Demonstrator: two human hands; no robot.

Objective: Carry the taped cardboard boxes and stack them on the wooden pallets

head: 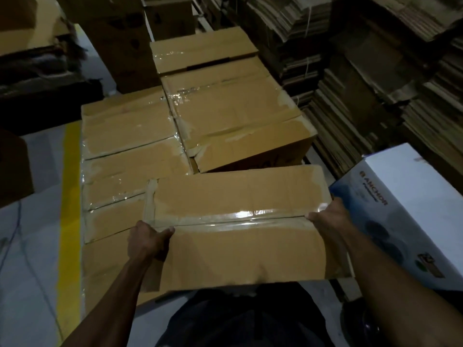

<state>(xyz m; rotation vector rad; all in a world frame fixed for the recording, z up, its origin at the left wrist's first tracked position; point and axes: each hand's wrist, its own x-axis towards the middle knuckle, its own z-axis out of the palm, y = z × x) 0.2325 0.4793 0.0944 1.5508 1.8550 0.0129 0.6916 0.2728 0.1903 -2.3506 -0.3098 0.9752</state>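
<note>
Cardboard box (240, 226), sealed along its top seam with clear tape, occupies the lower centre of the frame, held level between both hands. Left hand (147, 240) grips the box's left end, thumb lying on the top face, fingers (160, 256) curled down round the edge. Right hand (325, 219) grips the right end near the tape line; its fingers are wrapped over the far edge and mostly hidden. Whether the box rests on anything beneath cannot be determined.

Directly beyond and to the left of the held box lies a group of taped boxes (130, 146) at a lower level, set side by side and touching. One larger taped box (235, 116) sits higher in the centre of the frame, with another taped box (200, 48) behind it. No pallet surface is visible under them.

At the right edge stands a white printed carton (406, 196), just beside the right hand. Bundles of flattened cardboard (375, 71) fill the upper right. A yellow floor stripe (70, 209) runs down the left side on the pale floor (30, 246).
</note>
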